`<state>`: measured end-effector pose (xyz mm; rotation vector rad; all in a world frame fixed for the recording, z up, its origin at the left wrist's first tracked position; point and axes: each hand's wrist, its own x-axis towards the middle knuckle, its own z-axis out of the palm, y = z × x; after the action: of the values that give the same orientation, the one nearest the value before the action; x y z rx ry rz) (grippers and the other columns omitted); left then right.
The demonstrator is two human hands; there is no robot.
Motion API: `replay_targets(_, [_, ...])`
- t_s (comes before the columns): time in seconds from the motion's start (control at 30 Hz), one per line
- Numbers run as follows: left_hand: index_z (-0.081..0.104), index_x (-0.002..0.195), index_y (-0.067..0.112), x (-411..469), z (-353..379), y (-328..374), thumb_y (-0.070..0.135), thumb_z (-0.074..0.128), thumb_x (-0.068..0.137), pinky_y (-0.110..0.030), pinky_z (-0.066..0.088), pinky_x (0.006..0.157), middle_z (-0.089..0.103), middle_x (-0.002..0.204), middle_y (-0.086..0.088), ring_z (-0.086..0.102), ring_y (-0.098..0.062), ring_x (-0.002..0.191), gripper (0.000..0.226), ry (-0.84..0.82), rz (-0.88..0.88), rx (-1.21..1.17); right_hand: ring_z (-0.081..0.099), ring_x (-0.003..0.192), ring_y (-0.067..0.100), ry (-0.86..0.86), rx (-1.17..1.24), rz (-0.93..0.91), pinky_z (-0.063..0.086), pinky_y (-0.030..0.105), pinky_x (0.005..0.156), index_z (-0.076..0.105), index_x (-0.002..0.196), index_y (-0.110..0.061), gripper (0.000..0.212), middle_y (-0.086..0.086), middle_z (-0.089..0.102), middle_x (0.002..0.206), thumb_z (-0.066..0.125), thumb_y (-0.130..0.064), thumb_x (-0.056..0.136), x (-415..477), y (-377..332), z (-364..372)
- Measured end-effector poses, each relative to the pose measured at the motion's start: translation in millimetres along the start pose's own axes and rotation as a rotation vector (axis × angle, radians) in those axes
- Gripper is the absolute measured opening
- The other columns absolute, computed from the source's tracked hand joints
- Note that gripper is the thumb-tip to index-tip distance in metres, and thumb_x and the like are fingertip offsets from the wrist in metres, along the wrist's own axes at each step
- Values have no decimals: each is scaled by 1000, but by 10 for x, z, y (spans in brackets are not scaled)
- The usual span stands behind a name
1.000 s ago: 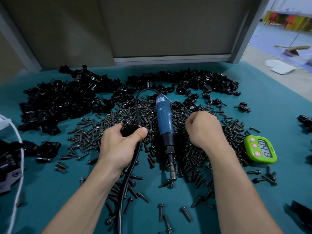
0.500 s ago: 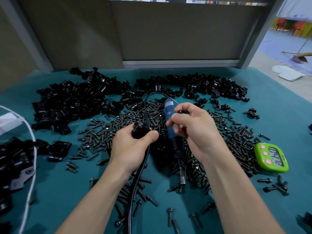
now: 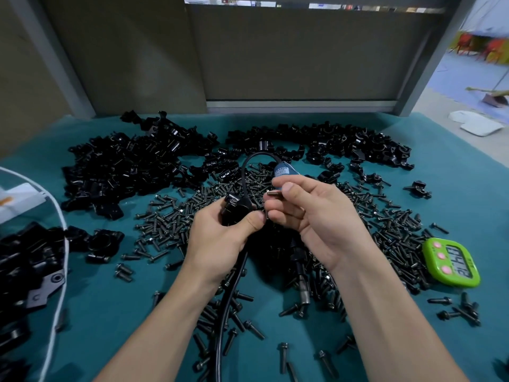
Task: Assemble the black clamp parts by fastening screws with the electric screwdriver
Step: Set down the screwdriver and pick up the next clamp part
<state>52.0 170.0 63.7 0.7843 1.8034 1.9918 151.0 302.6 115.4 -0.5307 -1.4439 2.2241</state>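
One slim, dark screw point(image 3: 272, 193) sits pinched in right hand point(image 3: 316, 224).

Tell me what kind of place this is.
Probably an assembly bench in a workshop or small factory: heaps of black clamp parts, a spread of loose screws, an electric screwdriver and a green timer lie on a teal-covered table.

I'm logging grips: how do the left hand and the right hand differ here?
The left hand holds a glossy black clamp part; the right hand holds a small dark screw. The left hand wraps its part; the right hand pinches with thumb and fingertip. Neither holds the blue electric screwdriver.
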Motion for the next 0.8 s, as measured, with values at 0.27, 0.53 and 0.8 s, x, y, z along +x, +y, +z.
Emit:
replay_targets(0.27, [69,80,15,-23,0,62,33,85,71,-15,41,48,61,64,7,51,-5,51,25,-152,92,-167,40,39,8,-13,-142,-16,35,18,42,72,69,-12,26,3,57,53,78,-37,69,-26,-13,22])
replay_targets(0.53, [76,90,20,-44,-5,104,26,84,75,-10,46,53,70,71,12,61,0,58,18,-182,122,-212,59,53,10,-114,-110,-26,49,19,53,81,78,-15,10,8,69,68,79,-22,72,-40,-45,-40])
replay_targets(0.8, [80,87,22,-17,-22,72,34,88,66,-19,40,47,69,76,1,49,-7,54,26,-106,8,-283,69,59,13,-112,-128,-78,54,20,56,76,91,-8,15,14,76,78,77,-4,77,-44,-45,-48])
